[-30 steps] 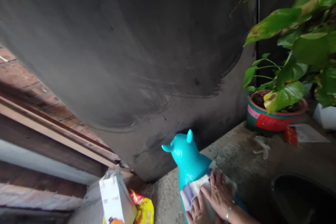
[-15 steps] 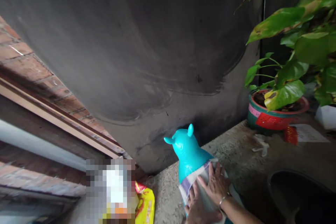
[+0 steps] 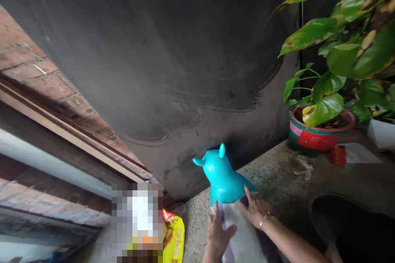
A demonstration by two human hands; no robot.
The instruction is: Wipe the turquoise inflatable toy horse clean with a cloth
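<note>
A turquoise animal-shaped toy [image 3: 224,176] with two ears, apparently a bouncy ride-on figure, stands low in the view near the dark wall. Over its back lies a pale cloth [image 3: 242,222] with purple parts, its lower end cut off by the frame. My left hand [image 3: 217,230] rests at the cloth's left side, fingers pointing up and thumb stretched out over it. On the other side, my right hand [image 3: 255,209], with a bracelet at the wrist, lies at the cloth's upper right corner, fingers apart. The undersides of both hands are hidden.
A potted leafy plant [image 3: 322,129] stands on the rough concrete floor at the right, beside a paper sheet [image 3: 362,153]. A dark round tub [image 3: 324,213] is at the lower right. Left of the toy are a yellow bag [image 3: 174,236] and a blurred-out patch. The dark wall [image 3: 154,49] rises behind.
My hands have moved apart, the left one leftward and the right one to the upper right corner. The cloth sits slightly lower, baring more of the toy's back. The view has shifted slightly.
</note>
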